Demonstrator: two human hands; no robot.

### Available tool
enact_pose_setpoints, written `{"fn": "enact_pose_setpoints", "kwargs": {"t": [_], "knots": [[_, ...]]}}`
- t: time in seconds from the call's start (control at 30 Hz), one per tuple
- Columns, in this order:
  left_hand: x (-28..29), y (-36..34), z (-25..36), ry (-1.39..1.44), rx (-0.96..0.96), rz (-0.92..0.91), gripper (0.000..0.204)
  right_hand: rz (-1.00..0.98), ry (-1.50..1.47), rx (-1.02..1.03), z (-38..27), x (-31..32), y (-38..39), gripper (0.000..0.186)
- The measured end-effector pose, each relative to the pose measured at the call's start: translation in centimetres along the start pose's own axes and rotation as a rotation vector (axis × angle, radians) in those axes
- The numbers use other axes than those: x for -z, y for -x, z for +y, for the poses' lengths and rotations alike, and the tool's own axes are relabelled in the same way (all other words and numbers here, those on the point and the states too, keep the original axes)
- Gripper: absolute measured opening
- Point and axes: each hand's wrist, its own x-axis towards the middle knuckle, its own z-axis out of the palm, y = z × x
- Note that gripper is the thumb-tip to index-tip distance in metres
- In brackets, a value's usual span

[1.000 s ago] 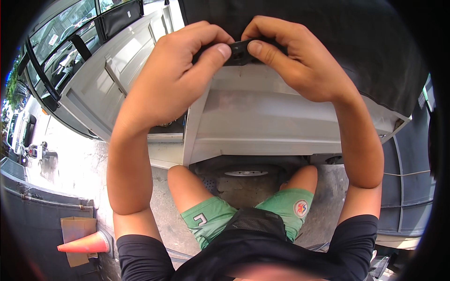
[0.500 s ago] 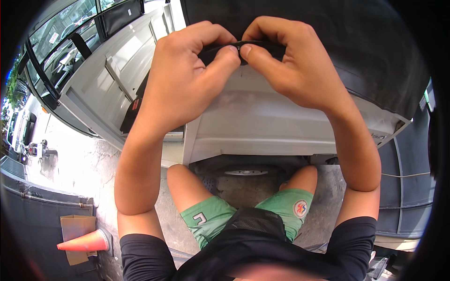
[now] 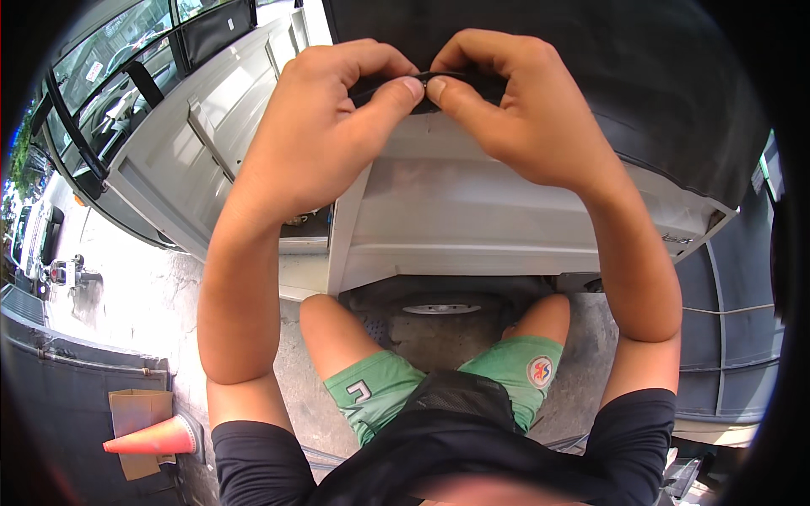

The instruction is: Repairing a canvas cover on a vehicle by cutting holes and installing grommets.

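Observation:
Both hands meet at the top middle of the view, on the lower edge of a black sheet-like cover [image 3: 641, 93] that hangs over the side of a white vehicle. My left hand [image 3: 321, 126] pinches that edge, its thumb on the near face and its fingers curled behind. From the other side my right hand [image 3: 531, 110] grips the same edge in a matching way. The two thumb tips almost touch. A tiny shiny spot shows between them, too small to name. Below the edge lies the white side panel [image 3: 506, 223] of the vehicle.
A wheel [image 3: 443, 309] sits under the panel, between my knees. The white door [image 3: 181, 160] stands open at the left. An orange traffic cone [image 3: 152, 436] and a piece of cardboard [image 3: 139, 409] are at the lower left. A dark metal wall [image 3: 726, 337] rises on the right.
Both hands have shifted slightly left, still pinching the cover's edge with the thumbs close together. My left forearm has swung outward a little, showing more of the door opening.

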Motion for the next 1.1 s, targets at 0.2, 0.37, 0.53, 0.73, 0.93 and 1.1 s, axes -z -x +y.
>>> {"fn": "enact_pose_setpoints", "kwargs": {"t": [0.2,0.37,0.53,0.73,0.93,1.1], "knots": [[0.4,-0.3,0.3,0.035,0.035,-0.06,0.023,0.009,0.055,0.123,0.1,0.4,0.7,0.028],[1.1,0.2,2.1,-0.187,0.056,-0.123,0.025,-0.057,0.104,0.09,-0.6,1.0,0.7,0.028],[0.9,0.7,1.4,-0.385,-0.16,-0.101,0.023,0.003,0.203,0.343,0.3,0.7,0.1,0.023],[-0.3,1.3,1.8,-0.483,-0.181,-0.06,0.021,-0.056,0.249,0.343,0.5,0.6,0.4,0.017],[-0.6,1.1,0.7,-0.503,-0.253,-0.002,0.018,-0.055,0.303,0.473,0.4,1.0,0.5,0.019],[-0.8,1.2,-0.4,-0.455,-0.299,0.039,0.018,-0.02,0.494,0.555,0.6,0.0,0.2,0.019]]}}
